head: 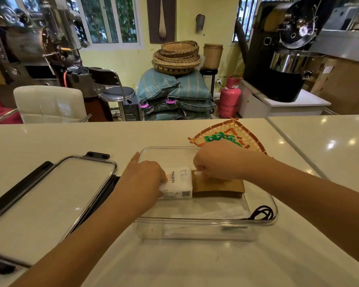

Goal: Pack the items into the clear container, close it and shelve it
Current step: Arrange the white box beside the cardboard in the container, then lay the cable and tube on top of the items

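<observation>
With the left hand (pixel 145 179) gripping the white packet (pixel 177 183) and the right hand (pixel 214 162) pinching the brown packet (pixel 218 185), both upright in the clear container (pixel 263 222), they could tip over once released.

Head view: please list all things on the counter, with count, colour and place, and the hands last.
container: one, clear, centre of the counter, open.
white packet: one, white with print, inside the container, left.
brown packet: one, brown, inside the container, beside the white packet.
black cord: one, black, container's near right corner.
lid: one, clear with black clips, on the counter left of the container.
woven tray: one, tan and red-brown, behind the container.
green sachets: a few, green, on the woven tray.
counter: one, white.
left hand: on the white packet.
right hand: on the brown packet.
</observation>
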